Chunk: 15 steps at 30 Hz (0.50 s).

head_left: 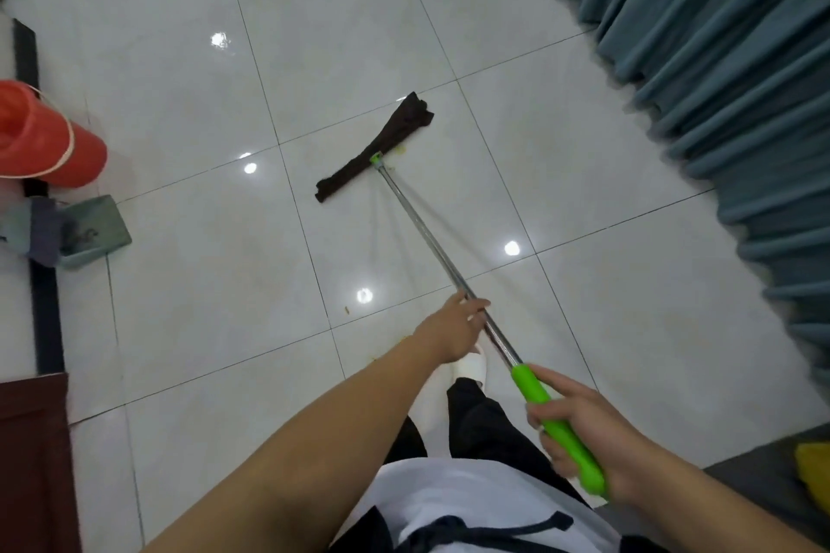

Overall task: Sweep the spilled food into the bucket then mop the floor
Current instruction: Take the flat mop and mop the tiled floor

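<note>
Fingers [545,413] of the right hand [584,440] are wrapped tight round the green grip [557,427] at the near end of the mop, holding it. Left hand [453,328] is further up the shiny metal pole [426,233], w/ its fingers curled round the pole too, so both hands hold the mop. Pole slants away to the mop head [375,146], a long dark cloth lying flat on the white tile floor [179,81], near the middle of the room. Tiny yellow bits of food [401,148] sit right beside the cloth, near where the pole joins it, & a few more bits [346,308] lie on the tiles closer to the person. Red bucket [40,135] is at the left edge, tipped on its side, well apart from the mop head. Just below it is a green dustpan [96,229] w/ some dark stuff in it. Blue-green curtains [718,58] hang along the right side. Person's white shoe [469,366] is on the floor under the pole, between the two hands.
</note>
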### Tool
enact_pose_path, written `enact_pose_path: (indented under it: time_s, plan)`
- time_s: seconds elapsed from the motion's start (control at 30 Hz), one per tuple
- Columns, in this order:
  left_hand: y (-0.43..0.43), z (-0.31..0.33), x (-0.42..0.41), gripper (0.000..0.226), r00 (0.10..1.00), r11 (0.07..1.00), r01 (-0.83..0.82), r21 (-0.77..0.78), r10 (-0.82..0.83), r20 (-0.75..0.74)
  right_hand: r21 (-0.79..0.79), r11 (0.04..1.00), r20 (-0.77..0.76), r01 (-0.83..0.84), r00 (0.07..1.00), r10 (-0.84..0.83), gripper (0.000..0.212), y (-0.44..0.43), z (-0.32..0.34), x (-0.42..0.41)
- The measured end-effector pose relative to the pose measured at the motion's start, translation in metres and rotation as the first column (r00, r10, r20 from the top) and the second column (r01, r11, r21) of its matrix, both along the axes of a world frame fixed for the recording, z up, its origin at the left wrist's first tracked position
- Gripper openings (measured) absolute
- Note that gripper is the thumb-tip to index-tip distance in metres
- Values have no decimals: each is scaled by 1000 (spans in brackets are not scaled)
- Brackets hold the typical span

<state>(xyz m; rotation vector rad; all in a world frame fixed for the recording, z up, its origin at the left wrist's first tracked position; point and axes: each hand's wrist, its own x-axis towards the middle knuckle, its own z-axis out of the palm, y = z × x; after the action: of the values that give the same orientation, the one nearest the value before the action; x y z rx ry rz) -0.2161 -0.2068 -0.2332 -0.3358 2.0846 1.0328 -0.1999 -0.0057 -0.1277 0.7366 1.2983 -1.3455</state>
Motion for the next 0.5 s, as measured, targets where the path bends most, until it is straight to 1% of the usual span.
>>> enact_pose_path:
  time_s: [0.07,0.1,0.17,0.27,0.37,0.5]
  plan:
    - [-18,-1,0,42,992,992,-120,-36,118,-47,-47,999,1,9,1000,-9,49,-29,-9,-7]
    - [-30,-1,-2,42,987,988,-146,-54,142,-79,-69,998,7,14,1000,-13,45,-43,-15,-11]
    - [-53,-2,-5,41,983,985,-148,-91,137,-126,-117,993,27,27,999,-24,39,-68,-25,-19]
    - [-84,0,-5,50,988,982,-106,-156,86,-126,-141,990,33,22,999,-17,36,-96,-32,-17]
    - [-105,1,5,65,996,983,7,-184,-23,-85,-144,989,27,25,999,-21,36,-109,-32,6]
    - [-116,-2,36,66,989,982,103,-161,-118,-85,-122,991,35,53,998,-49,41,-114,-41,53]
